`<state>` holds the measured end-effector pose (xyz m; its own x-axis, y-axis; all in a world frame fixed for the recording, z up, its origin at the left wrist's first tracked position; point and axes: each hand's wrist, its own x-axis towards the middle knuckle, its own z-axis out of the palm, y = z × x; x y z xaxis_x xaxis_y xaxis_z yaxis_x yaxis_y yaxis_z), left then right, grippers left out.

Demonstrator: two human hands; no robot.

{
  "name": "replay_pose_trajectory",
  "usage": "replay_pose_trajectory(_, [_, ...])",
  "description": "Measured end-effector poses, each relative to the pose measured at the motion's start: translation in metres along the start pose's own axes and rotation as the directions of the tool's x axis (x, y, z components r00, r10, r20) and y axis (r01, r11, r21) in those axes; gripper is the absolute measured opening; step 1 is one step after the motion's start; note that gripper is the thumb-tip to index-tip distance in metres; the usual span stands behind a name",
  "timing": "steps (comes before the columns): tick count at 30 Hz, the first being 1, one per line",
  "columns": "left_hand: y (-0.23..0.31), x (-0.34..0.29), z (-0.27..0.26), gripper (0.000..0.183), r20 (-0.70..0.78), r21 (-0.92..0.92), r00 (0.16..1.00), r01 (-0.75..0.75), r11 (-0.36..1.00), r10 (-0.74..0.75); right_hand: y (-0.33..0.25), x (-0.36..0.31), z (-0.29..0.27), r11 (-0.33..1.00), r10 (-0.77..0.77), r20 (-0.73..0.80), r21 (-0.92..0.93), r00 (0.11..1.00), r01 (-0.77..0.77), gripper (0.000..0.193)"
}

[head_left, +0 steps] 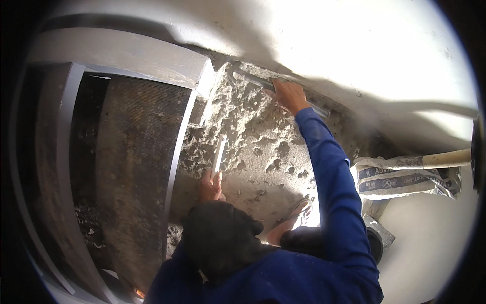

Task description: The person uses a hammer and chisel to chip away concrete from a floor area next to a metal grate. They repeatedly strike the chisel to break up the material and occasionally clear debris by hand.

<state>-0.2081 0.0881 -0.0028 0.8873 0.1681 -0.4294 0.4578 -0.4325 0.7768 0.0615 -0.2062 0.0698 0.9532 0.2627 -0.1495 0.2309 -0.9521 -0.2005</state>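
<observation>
My right hand (290,96), at the end of a blue sleeve, is closed around the handle of a metal claw hammer (255,80). The hammer's curved head points left, close to the wall, and its handle end sticks out right of my fist. Lower and to the left, my left hand (211,186) grips a straight pale bar that looks like a chisel (219,154). Its far end is at the rough, chipped concrete surface (263,131); whether it touches cannot be made out. Hammer and chisel are well apart. A dark rounded shape hides my left forearm.
A pale framed structure with dark, stained panels (139,152) stands along the left. A white wall (364,45) rises on the far side. At right lie a cement bag (400,180) and a wooden handle (445,159). A sandaled foot (299,213) rests on the floor.
</observation>
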Motion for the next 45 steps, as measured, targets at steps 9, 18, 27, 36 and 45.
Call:
replay_pose_trajectory(9, [0.014,-0.008,-0.002,0.022,0.025,-0.070,0.996,0.091,0.993,-0.089,0.004,-0.012,0.021,0.974,-0.159,-0.030,0.158,0.987,0.161,0.048])
replay_pose_trajectory(18, [-0.001,-0.014,-0.002,0.025,-0.032,-0.111,0.999,0.030,0.993,-0.034,-0.019,-0.024,0.021,0.981,-0.016,-0.112,0.189,0.994,0.037,0.046])
replay_pose_trajectory(27, [-0.001,-0.006,0.002,0.022,0.009,-0.011,0.999,-0.031,0.999,0.031,-0.010,0.005,0.030,0.988,0.082,0.047,0.124,0.996,-0.087,0.045])
replay_pose_trajectory(36, [0.001,-0.015,-0.003,0.016,0.012,-0.123,1.000,0.024,0.992,-0.023,0.000,-0.096,0.041,0.986,0.063,0.312,0.129,0.948,-0.108,0.048])
replay_pose_trajectory(45, [-0.002,-0.013,0.013,0.027,0.106,0.177,0.994,-0.041,0.983,0.022,-0.068,-0.122,-0.151,0.584,-0.543,0.247,0.798,0.802,0.150,0.057])
